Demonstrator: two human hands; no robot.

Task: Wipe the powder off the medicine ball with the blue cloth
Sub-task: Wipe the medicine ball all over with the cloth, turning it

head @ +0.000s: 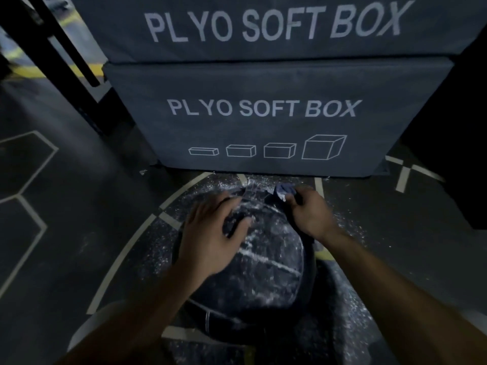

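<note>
two stacked grey padded boxes lettered plyo soft box (pixel 263 109) stand at the far side, close behind everything. the dark speckled gym floor with pale painted lines (pixel 79 196) is dusted with white powder around the ball. on it, near and central, sits the big round dark medicine ball streaked with white powder (pixel 266 262). the left hand (pixel 210 238) lies spread over the ball's upper left, fingers wide and flat, steadying it. the right hand (pixel 308 214) sits at the ball's far right shoulder, its fingers (pixel 291 197) curled round the bunched blue cloth (pixel 282 192). from that cloth the powdered face lies nearer and leftward, so the right hand is the closer one to sweep it. the left hand lies in the way of a leftward stroke, and the boxes leave little room beyond.
</note>
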